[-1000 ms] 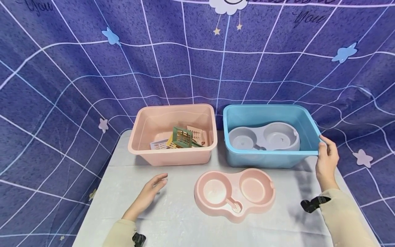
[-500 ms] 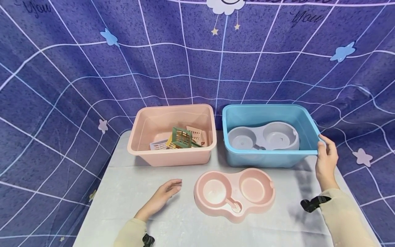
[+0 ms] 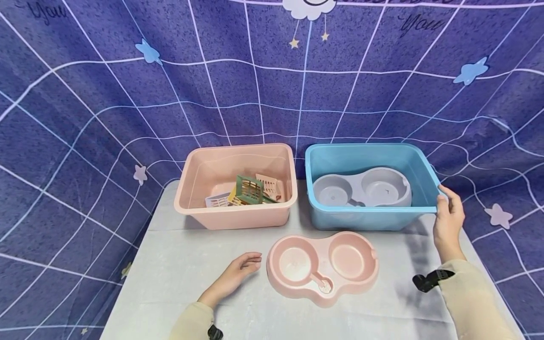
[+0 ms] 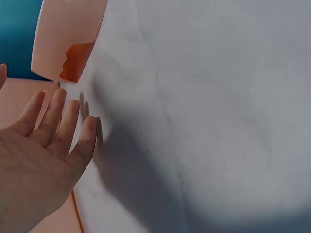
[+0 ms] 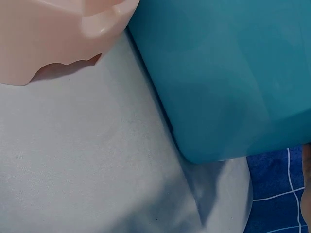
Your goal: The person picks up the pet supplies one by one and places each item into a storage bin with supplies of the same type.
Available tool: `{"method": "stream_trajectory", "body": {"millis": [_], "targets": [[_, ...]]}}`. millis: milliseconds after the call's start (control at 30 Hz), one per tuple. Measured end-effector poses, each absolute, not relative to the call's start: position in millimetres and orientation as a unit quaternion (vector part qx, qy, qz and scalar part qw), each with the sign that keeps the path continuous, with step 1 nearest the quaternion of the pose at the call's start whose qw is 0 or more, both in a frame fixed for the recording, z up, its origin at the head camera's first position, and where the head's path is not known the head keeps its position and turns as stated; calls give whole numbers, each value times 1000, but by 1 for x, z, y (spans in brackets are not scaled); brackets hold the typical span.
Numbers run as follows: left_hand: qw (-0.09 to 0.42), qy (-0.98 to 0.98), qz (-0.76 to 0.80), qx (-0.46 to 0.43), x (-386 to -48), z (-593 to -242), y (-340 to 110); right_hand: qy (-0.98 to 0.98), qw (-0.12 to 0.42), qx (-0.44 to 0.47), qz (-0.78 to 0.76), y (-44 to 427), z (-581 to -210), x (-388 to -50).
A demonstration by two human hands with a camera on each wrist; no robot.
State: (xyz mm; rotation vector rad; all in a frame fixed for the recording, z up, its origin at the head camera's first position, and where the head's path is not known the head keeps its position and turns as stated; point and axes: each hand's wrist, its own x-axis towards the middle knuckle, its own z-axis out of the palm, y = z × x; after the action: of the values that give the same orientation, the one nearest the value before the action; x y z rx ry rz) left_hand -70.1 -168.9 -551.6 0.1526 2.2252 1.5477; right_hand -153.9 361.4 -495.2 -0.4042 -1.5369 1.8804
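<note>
A pink double pet bowl (image 3: 324,255) lies on the table in front of the two bins. My left hand (image 3: 233,278) hovers just left of it, apart from it, with fingers loosely extended and nothing held. In the left wrist view that hand's palm and fingers (image 4: 58,121) show, below the pink bowl's edge (image 4: 68,29). My right hand (image 3: 449,224) grips the right front corner of the blue bin (image 3: 361,219), thumb and fingers at the rim. A grey double pet bowl (image 3: 359,186) sits inside that bin. In the right wrist view the right hand is almost wholly out of frame.
To the left stands a pink bin (image 3: 242,218) holding several slotted litter scoops, a green scoop (image 3: 250,189) on top. A pale cloth covers the table (image 3: 170,274). Behind and beside it hangs a purple-blue curtain (image 3: 272,89) with stars and grid lines.
My left hand has moved right and slightly toward me, from in front of the pink bin to beside the pink bowl. The right hand stays on the blue bin's rim.
</note>
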Motion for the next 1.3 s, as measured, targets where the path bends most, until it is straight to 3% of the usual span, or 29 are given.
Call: {"method": "stream_trajectory", "body": {"millis": [1300], "targets": [[215,806,549,54,-76,-554,-136,-610,328,-157,704,361,-497,-152]]}}
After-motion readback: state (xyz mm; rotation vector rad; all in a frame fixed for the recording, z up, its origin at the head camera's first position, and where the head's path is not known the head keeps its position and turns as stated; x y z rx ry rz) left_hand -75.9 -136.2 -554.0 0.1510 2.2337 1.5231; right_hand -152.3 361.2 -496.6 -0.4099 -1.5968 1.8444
